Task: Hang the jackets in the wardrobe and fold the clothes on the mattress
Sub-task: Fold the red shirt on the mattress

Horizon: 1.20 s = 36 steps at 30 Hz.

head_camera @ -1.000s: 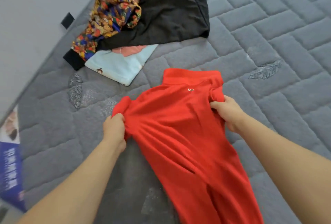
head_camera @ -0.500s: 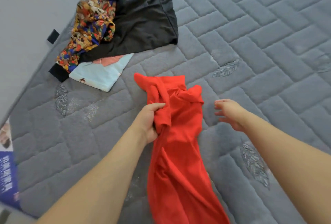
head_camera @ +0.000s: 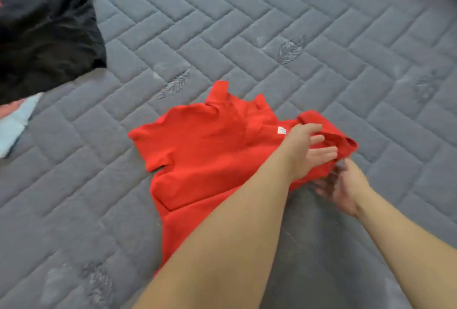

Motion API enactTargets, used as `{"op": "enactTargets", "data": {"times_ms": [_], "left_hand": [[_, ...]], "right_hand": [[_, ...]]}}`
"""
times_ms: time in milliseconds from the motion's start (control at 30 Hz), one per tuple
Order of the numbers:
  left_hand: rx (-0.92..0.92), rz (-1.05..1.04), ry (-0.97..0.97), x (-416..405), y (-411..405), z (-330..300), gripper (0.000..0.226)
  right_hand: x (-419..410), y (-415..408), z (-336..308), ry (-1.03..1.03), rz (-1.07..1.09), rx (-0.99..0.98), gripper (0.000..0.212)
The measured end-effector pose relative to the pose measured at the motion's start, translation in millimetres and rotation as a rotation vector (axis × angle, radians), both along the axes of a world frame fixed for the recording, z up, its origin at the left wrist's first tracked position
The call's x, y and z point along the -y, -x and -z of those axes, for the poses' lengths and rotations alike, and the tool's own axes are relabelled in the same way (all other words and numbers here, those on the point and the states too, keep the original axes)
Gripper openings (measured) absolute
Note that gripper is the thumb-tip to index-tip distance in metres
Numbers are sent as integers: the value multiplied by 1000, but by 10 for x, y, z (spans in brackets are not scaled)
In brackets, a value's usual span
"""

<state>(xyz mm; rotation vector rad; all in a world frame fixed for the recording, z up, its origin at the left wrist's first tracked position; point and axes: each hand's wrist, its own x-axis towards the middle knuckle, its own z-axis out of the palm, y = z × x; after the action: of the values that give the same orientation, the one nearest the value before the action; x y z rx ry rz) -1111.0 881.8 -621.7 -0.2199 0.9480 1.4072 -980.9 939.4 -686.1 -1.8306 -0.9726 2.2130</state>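
A single view was given, from a wide-angle camera worn on the person's head. It looked forward and steeply down onto the grey quilted mattress (head_camera: 284, 24), which filled nearly the whole frame and ran out of it on every side. The lens sat close: both forearms entered from the bottom edge and reached toward the middle, where the left hand (head_camera: 303, 150) and the right hand (head_camera: 342, 188) met at the red shirt (head_camera: 210, 158), just right of centre. A black garment (head_camera: 47, 27) was cut off by the upper left corner, and a pale blue cloth (head_camera: 14, 123) by the left edge. The far right corners were blurred.
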Motion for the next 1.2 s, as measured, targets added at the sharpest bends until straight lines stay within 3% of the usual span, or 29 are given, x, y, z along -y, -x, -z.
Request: {"op": "enactTargets", "data": {"times_ms": [67, 133, 200, 233, 300, 400, 467, 533, 600, 700, 767, 800, 900, 1000, 1100, 1200], "left_hand": [[-174, 29, 40, -65, -32, 33, 52], [-568, 66, 242, 132, 185, 257, 53], [-1008, 220, 611, 542, 497, 572, 50], [-1144, 297, 838, 784, 643, 723, 49], [-1206, 279, 1199, 1260, 866, 891, 55], [-1007, 90, 1406, 1719, 1000, 1067, 73], [-872, 20, 1435, 1906, 1007, 1184, 85], [-785, -120, 1345, 2046, 1064, 1298, 82], [-687, -171, 1157, 2138, 1125, 1300, 66], [-580, 135, 827, 2227, 1148, 1085, 31], [-517, 254, 657, 2332, 1123, 932, 33], [-465, 278, 600, 2402, 1107, 887, 36], [-298, 424, 546, 2641, 1073, 846, 40], [-339, 684, 595, 2824, 997, 797, 40], [-346, 433, 588, 2956, 901, 824, 41], [-177, 206, 591, 3041, 764, 796, 25]], "right_hand": [[-82, -124, 135, 48, 107, -52, 78], [-56, -91, 215, 84, 147, -35, 85], [22, 50, 279, 73, 124, 66, 63], [59, 124, 322, 65, 134, 112, 53], [112, 247, 474, 29, 203, 174, 40], [209, 396, 656, -17, 253, 287, 40], [371, 469, 697, -49, 250, 351, 55], [545, 491, 784, -71, 217, 449, 83], [722, 512, 858, -41, 228, 542, 96], [1053, 616, 676, 172, 279, 471, 68], [1256, 672, 570, 279, 188, 359, 30], [1327, 688, 550, 290, 134, 332, 22], [1452, 650, 588, 76, -66, 411, 36], [1507, 508, 554, -7, -172, 383, 21], [1582, 259, 460, 92, -283, 286, 9], [1566, -32, 370, 49, -714, 444, 9]]}}
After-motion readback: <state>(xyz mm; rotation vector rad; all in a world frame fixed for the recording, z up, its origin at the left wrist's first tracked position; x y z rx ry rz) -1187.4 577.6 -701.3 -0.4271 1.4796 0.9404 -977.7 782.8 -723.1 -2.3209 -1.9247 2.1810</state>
